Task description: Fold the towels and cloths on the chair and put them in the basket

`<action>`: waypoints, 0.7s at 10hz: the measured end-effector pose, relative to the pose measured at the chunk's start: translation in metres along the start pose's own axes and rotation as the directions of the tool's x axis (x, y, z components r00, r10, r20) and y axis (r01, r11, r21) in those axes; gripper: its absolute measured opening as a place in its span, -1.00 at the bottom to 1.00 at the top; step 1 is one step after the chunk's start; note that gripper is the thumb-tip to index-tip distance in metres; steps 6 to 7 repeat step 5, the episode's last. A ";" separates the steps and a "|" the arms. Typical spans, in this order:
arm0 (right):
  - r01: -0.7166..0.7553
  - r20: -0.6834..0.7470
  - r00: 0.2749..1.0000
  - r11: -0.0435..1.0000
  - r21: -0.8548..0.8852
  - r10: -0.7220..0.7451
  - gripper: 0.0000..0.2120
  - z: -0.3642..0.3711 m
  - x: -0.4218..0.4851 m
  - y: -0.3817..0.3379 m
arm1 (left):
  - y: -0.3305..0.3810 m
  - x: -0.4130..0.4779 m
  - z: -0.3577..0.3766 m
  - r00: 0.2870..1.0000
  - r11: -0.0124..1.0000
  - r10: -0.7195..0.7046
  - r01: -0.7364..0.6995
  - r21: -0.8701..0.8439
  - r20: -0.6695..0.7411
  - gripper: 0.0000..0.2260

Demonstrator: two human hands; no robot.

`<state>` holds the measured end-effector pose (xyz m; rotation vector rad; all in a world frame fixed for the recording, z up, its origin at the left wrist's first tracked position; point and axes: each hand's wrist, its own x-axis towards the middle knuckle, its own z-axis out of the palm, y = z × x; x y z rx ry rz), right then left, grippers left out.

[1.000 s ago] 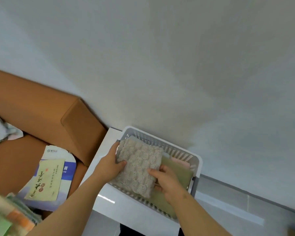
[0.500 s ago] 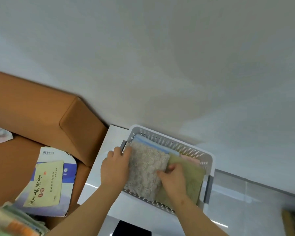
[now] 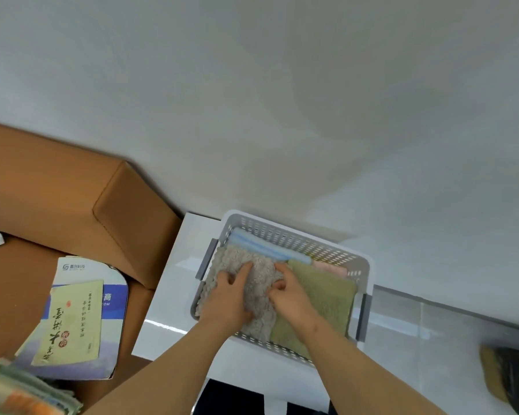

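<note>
**Position.** The folded beige knobbly cloth (image 3: 225,260) lies in the left half of the grey perforated basket (image 3: 297,244), which stands on the glossy white surface (image 3: 174,295). The left hand (image 3: 228,298) presses it down with spread fingers, its grip wide and holding nothing. The right hand (image 3: 291,298) has bent fingers at the cloth's right edge, where it meets the green towel (image 3: 327,295). Whether that grip pinches the edge or only pushes it cannot be told.

**Risks.**
- The bulky weave looks springy, so the fold may lift open once the pressure comes off.
- The right fingers, working at the seam, could drag and rumple the green towel's edge.
- A sideways push could slide the basket on the smooth surface.

**Surroundings.**
- A blue cloth (image 3: 267,248) and a pink cloth (image 3: 330,267) lie along the basket's far wall, leaving little spare room.
- The brown chair (image 3: 57,190) stands just beside the surface and carries a printed paper bag (image 3: 72,268).
- A pile of cloths (image 3: 18,390) lies at the lower left, probably awaiting folding. The chair's arm stands between that pile and the basket.
- A dark object (image 3: 510,372) at the right is too blurred to identify.
</note>
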<state>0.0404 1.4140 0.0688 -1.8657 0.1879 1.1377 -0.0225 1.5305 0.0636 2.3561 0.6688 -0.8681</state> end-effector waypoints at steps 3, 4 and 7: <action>0.038 -0.200 0.980 0.964 0.263 0.016 -0.68 -0.003 -0.030 0.005 | 0.000 -0.010 -0.022 0.991 0.939 0.085 -0.114 -0.324 -0.101 -0.48; 0.073 -0.277 0.961 0.946 0.316 0.019 -0.79 -0.005 -0.048 0.008 | 0.008 -0.022 -0.028 0.977 0.918 0.128 -0.181 -0.353 -0.170 -0.61; 0.111 -0.328 0.944 0.922 0.370 0.018 -0.84 -0.008 -0.068 0.012 | 0.019 -0.042 -0.034 0.971 0.891 0.121 -0.198 -0.410 -0.206 -0.70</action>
